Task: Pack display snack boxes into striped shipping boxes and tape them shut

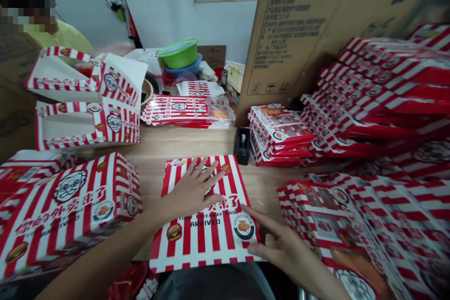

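A flat box [211, 243] with red and white stripes, printed with a burger and lettering, lies in front of me, its near edge jutting past the table's front. My left hand [191, 190] rests flat on its upper part, fingers spread over the printed face. At the box's right edge is my right hand [277, 239], its thumb and forefinger apart and touching the top face; its other fingers are mostly hidden. A black tape dispenser [242, 145] stands just beyond the box's far right corner.
Stacked striped packs [355, 215] crowd the right side, with a large cardboard sheet [281, 42] upright behind. On the left stand a closed striped box [70, 206] and open windowed boxes [87, 126]. Flat packs [179, 110] and a green basin [179, 54] sit farther back. A person [52, 28] is at far left.
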The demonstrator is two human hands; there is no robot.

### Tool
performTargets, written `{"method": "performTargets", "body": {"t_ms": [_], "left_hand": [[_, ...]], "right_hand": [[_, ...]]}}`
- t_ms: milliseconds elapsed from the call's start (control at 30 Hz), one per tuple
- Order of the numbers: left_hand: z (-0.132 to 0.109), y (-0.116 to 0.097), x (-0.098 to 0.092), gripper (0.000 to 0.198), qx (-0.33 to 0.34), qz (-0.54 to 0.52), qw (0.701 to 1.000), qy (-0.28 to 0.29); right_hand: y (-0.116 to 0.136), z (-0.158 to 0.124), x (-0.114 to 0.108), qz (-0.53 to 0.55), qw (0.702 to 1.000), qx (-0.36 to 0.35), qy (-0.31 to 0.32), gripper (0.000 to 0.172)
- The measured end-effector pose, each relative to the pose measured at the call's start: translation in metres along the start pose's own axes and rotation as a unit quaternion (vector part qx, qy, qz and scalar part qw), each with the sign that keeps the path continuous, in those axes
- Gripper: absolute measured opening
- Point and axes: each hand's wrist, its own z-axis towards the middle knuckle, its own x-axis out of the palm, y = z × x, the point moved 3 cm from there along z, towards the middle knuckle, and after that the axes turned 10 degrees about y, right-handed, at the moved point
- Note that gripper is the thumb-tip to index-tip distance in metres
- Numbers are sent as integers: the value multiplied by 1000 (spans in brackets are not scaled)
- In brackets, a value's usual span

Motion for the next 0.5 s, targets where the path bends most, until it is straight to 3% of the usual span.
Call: {"method": "performTargets", "body": {"t_ms": [67, 133, 233, 267, 300, 367, 433, 500], "left_hand": [[-3, 4, -2, 55, 13, -39, 999, -4], [-17, 10, -8, 49, -20, -104, 992, -64], [-67, 22, -11, 43, -169, -198, 938, -228], [-88, 23, -8, 43, -214, -229, 914, -256], [-107, 22, -3, 43, -240, -263, 898, -258], [-138, 13, 8, 42, -239, -332, 890, -201], [-155, 0, 17, 43, -205, -364, 898, -137], [-161, -11, 19, 48, -182, -359, 907, -122]], "right_hand": [[-4, -7, 0, 14, 1000, 12, 7, 52], [-7, -12, 0, 30, 999, 11, 5, 54], [-12, -14, 1, 58, 998, 14, 10, 54], [-13, -14, 2, 58, 998, 14, 9, 52], [-14, -13, 2, 46, 999, 11, 3, 49], [-15, -11, 3, -14, 1000, -15, -24, 45], [-12, -10, 6, -104, 991, -64, -55, 44], [-8, -10, 9, -184, 972, -119, -83, 46]]}}
